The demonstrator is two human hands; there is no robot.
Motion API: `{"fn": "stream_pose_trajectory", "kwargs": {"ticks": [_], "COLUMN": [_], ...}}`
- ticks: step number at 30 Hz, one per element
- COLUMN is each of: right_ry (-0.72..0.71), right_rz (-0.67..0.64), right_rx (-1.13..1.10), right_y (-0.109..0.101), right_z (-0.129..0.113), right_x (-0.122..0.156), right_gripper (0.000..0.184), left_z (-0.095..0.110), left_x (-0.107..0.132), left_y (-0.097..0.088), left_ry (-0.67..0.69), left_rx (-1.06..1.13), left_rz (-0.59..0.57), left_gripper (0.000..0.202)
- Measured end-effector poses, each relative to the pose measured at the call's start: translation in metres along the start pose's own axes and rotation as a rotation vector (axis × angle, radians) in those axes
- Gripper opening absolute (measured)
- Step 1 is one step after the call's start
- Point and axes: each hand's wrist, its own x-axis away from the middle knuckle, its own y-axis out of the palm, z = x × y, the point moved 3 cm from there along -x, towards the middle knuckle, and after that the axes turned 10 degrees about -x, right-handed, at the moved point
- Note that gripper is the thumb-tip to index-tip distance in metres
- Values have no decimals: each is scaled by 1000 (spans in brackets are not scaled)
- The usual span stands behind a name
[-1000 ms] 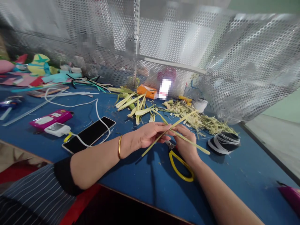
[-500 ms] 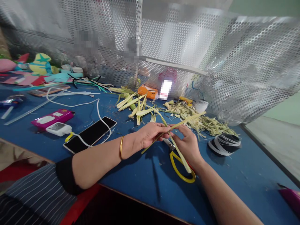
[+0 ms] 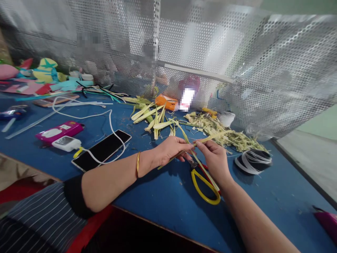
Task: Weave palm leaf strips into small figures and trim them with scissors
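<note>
Two pale green husk strips [image 3: 214, 135] cross each other between my hands above the blue table. My left hand [image 3: 173, 150], with a gold bangle at the wrist, pinches them near the crossing. From the other side my right hand [image 3: 214, 157] grips the strips between thumb and fingers, close to the left fingertips. One strip runs down under the right hand, over the scissors [image 3: 205, 186] with yellow and red handles lying on the table. The fingers partly hide the crossing. Beyond my hands lie loose corn husks [image 3: 160, 121].
Shredded husk [image 3: 226, 137] is heaped at the back right, near a spool of white thread [image 3: 252, 161]. To the left lie a black phone [image 3: 102, 149], a white cable, and a magenta device [image 3: 60, 131]. A perforated mesh screen [image 3: 195, 45] stands behind, with a lit phone [image 3: 187, 98] before it.
My right hand has turned, bringing its thumb on top of the strips beside my left fingertips. The lower strip has swung right, against the scissors' handles.
</note>
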Motion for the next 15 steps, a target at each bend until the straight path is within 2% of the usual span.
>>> {"fn": "stream_pose_trajectory", "kwargs": {"ticks": [2, 7, 15], "right_ry": [-31, -174, 69], "right_rz": [-2, -29, 57], "right_rx": [61, 244, 54], "right_y": [0, 0, -7], "right_z": [1, -4, 0], "right_x": [2, 6, -3], "right_gripper": [19, 17, 27], "left_z": [-1, -1, -1], "left_x": [1, 1, 2], "left_y": [1, 0, 2], "left_ry": [7, -3, -9], "left_rx": [-69, -181, -189], "left_rz": [29, 86, 73], "left_gripper": [12, 17, 20]}}
